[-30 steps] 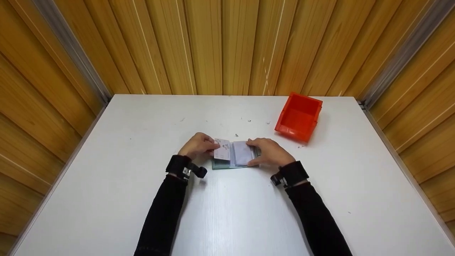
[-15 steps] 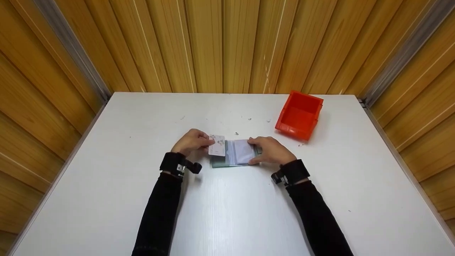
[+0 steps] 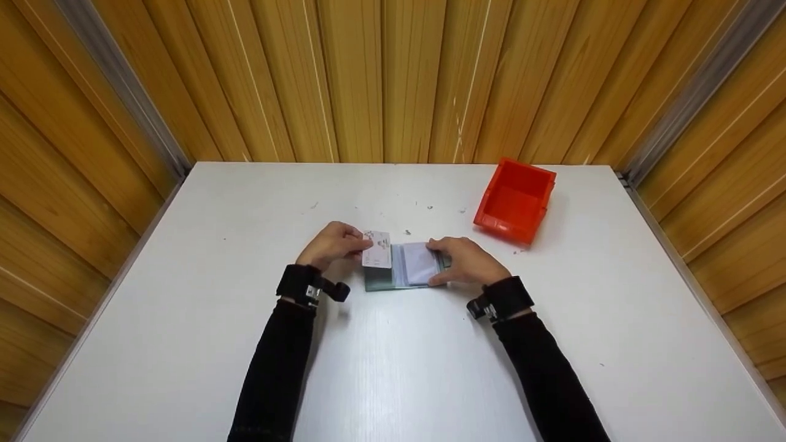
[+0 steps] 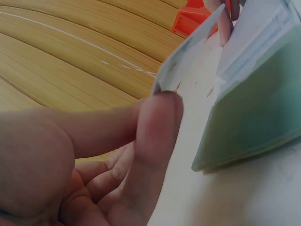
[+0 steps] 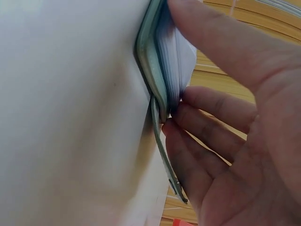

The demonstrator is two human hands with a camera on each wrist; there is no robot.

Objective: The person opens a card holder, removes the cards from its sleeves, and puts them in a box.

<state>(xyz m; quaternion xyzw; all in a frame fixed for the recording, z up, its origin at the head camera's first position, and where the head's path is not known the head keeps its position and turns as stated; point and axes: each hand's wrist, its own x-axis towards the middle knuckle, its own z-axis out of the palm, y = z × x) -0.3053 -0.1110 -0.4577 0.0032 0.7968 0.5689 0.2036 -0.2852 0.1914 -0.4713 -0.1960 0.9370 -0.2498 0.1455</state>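
A white printed card (image 3: 379, 253) is pinched between the thumb and fingers of my left hand (image 3: 333, 245), raised over the left side of an opened green card holder (image 3: 379, 282). In the left wrist view the card (image 4: 188, 49) is seen nearly edge-on, apart from the green cover (image 4: 254, 103). My right hand (image 3: 470, 261) grips the stack of clear sleeves (image 3: 420, 264) on the holder's right side, thumb at the near edge and fingers at the far edge. The right wrist view shows the sleeve edges (image 5: 170, 56) and a thin green strap (image 5: 162, 146) below the fingers.
An orange-red plastic bin (image 3: 516, 202) stands at the back right of the white table (image 3: 184, 319). Wood-patterned panels (image 3: 393, 80) rise behind the table and at both sides. Small dark marks dot the tabletop.
My left hand has moved left and slightly away with the card, exposing more of the holder's green left side. My right hand stays on the sleeves.
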